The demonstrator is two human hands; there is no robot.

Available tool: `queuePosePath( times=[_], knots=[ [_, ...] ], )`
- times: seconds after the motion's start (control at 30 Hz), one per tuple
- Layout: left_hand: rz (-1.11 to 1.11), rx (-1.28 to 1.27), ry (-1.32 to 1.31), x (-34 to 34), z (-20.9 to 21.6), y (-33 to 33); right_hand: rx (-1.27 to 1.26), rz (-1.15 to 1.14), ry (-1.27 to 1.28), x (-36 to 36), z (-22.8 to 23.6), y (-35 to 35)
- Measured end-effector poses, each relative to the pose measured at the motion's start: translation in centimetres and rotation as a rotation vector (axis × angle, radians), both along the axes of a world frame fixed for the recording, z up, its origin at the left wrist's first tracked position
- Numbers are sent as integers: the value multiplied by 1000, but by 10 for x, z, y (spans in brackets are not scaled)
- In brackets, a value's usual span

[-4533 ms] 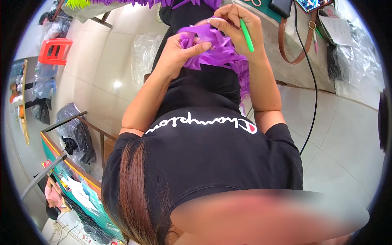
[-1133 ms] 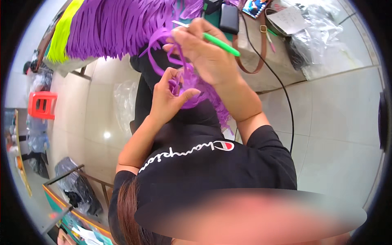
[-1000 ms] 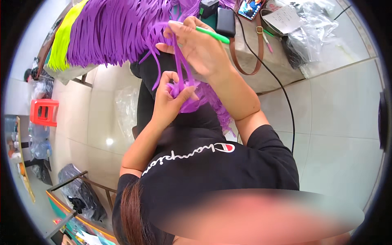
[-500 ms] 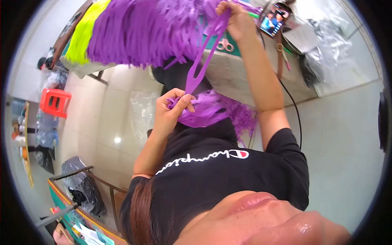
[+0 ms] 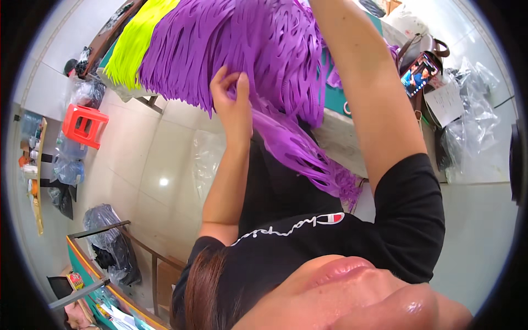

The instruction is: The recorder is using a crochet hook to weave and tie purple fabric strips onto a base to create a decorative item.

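Observation:
Long purple slitted strips point(image 5: 192, 55) hang in a thick row over the near edge of the table. My left hand point(image 5: 231, 99) is raised against them, its fingers bent and the thumb apart, with no strip plainly gripped. Beside its wrist, a bundle of purple strips point(image 5: 297, 146) slants down to the right across my lap, ending in a crumpled tangle. My right forearm point(image 5: 360, 71) reaches over the table and leaves the picture at the top, so the right hand is out of sight.
Bright yellow-green strips point(image 5: 135, 49) hang left of the purple ones. On the right lie a lit phone point(image 5: 421, 74), a sheet of paper point(image 5: 444, 104) and clear plastic bags point(image 5: 476, 129). A red stool point(image 5: 85, 126) stands on the floor at left; a framed green-topped table point(image 5: 82, 261) is at lower left.
The strip stretched between my hands is no longer seen. My left hand has risen to the hanging row, and my right hand has gone beyond the top edge. The lap bundle now trails from the table.

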State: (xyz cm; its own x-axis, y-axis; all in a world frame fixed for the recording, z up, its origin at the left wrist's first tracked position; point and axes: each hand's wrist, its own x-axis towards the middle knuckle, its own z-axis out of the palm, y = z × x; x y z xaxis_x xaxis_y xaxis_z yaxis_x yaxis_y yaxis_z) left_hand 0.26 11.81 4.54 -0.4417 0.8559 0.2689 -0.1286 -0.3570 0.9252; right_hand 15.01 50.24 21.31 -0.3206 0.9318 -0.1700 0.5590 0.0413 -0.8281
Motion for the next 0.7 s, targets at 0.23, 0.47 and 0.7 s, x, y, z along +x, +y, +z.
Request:
queuePosePath(
  times=[0.23,0.47,0.7],
  knots=[
    [-117,-87,-125,-37,-21,-94,973,-315,-18,-44,-84,-114],
    [-522,73,-129,-19,24,-119,380,690,302,-5,-120,-374],
    [-610,-84,-285,-6,24,-133,-23,515,630,5,-151,-426]
  ],
)
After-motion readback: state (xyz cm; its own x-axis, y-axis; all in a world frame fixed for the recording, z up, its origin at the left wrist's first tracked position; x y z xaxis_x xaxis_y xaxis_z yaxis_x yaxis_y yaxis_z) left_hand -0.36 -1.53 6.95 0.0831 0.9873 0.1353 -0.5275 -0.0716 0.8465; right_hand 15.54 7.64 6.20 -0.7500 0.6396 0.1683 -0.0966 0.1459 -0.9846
